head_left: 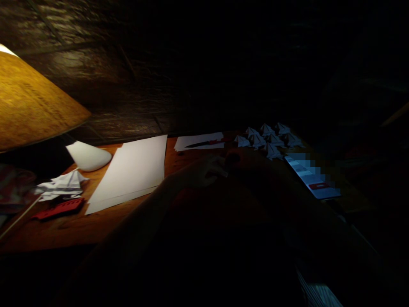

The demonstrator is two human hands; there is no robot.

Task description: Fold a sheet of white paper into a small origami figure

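Both hands meet over the dark middle of the wooden table. My left hand has its fingers bent and pressed together. A small pale spot shows at its fingertips, too dim to name. My right hand is close beside it, deep in shadow, and its fingers do not show clearly. Just beyond them, a knife with a dark blade and a reddish handle rests across a small stack of white paper. Several pointed folded paper figures stand together behind my right hand.
Large white sheets lie left of my hands. Farther left are a lamp with an amber shade and white base, a creased folded paper and a red toothed object. A lit phone lies at right.
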